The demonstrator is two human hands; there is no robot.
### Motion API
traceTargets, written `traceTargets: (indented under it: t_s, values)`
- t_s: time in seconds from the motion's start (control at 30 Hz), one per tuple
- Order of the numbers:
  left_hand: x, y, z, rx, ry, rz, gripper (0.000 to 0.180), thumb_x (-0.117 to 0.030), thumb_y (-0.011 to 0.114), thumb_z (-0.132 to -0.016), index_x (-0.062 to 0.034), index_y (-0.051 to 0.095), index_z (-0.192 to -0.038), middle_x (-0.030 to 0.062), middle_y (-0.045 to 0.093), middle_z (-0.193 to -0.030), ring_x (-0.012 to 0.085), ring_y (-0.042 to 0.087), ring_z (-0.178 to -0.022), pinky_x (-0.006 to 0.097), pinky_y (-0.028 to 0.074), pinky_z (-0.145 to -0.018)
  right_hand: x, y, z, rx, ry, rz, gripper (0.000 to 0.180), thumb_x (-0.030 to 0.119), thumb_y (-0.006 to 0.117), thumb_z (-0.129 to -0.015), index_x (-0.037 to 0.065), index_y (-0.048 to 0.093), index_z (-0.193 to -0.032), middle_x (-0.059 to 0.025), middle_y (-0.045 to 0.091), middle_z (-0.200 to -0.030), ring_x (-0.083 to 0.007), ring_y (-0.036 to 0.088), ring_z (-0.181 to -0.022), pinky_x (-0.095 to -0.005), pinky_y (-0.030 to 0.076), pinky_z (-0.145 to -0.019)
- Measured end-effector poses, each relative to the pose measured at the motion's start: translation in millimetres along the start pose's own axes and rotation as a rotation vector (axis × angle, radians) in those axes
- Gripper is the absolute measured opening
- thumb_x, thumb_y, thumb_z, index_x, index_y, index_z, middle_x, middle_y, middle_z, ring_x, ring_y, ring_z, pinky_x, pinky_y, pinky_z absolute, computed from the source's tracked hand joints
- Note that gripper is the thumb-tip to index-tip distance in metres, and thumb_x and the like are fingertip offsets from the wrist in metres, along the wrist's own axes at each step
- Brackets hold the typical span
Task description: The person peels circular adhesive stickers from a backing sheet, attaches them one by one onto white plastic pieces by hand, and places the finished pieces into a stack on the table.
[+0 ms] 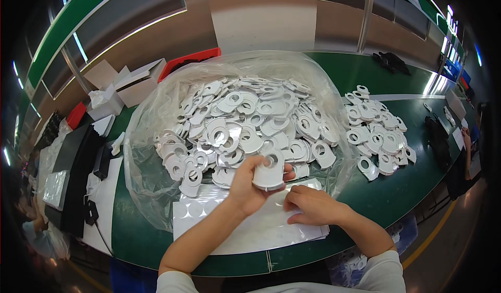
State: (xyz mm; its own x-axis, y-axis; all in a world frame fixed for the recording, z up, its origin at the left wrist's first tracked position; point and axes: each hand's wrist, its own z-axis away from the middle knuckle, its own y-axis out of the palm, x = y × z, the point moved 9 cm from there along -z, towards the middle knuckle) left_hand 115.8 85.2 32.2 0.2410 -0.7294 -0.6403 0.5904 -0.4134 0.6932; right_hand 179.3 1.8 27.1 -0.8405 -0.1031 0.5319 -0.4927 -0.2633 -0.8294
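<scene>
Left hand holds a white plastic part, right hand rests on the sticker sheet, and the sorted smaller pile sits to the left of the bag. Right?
Not quite. In the head view the smaller pile lies right of the bag, not left. The left hand does hold a white plastic part, and the right hand rests on the sticker sheet.

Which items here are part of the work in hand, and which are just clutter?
In use:
- left hand holding a white plastic piece with a round hole
- right hand on the white sticker sheet
- heap of white pieces on the clear bag
- smaller pile

Lying about:
- cardboard boxes
- red tray
- black items
- black bag
</scene>
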Motion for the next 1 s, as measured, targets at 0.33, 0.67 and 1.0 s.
traceTargets:
  t_s: [0.33, 0.67, 1.0]
  values:
    - [43.2, -18.2, -22.9, 0.239, 0.08, 0.076, 0.068, -0.055, 0.016, -0.096, -0.0025, 0.04, -0.131, 0.0108, 0.051, -0.128, 0.0265, 0.055, -0.108, 0.034, 0.051, -0.08, 31.9, -3.9, 12.5, -0.205, -0.142, 0.244, 0.023, 0.017, 0.07, -0.073, 0.007, 0.061, -0.091, -0.0054, 0.059, -0.087, -0.0231, 0.058, -0.087, -0.0355, 0.049, -0.069]
    - [45.0, -9.2, -20.5, 0.158, 0.048, 0.066, 0.068, -0.056, 0.012, -0.096, -0.0049, 0.041, -0.13, 0.0102, 0.052, -0.126, 0.0234, 0.057, -0.105, 0.033, 0.052, -0.077, 71.5, -10.2, 22.6, -0.051, -0.479, -0.152, 0.02, 0.019, 0.073, -0.079, 0.005, 0.06, -0.086, -0.0019, 0.058, -0.068, -0.0154, 0.061, -0.063, -0.0267, 0.045, -0.055]
    - [59.3, -15.1, -23.4, 0.168, -0.038, -0.03, 0.064, -0.057, 0.015, -0.096, -0.0085, 0.045, -0.125, 0.0067, 0.057, -0.116, 0.019, 0.058, -0.098, 0.031, 0.047, -0.071, -44.1, -46.0, -6.9, -0.635, -0.06, -1.118, 0.029, 0.001, 0.065, -0.082, 0.003, 0.047, -0.105, -0.004, 0.057, -0.089, -0.0084, 0.055, -0.076, -0.0217, 0.048, -0.067]
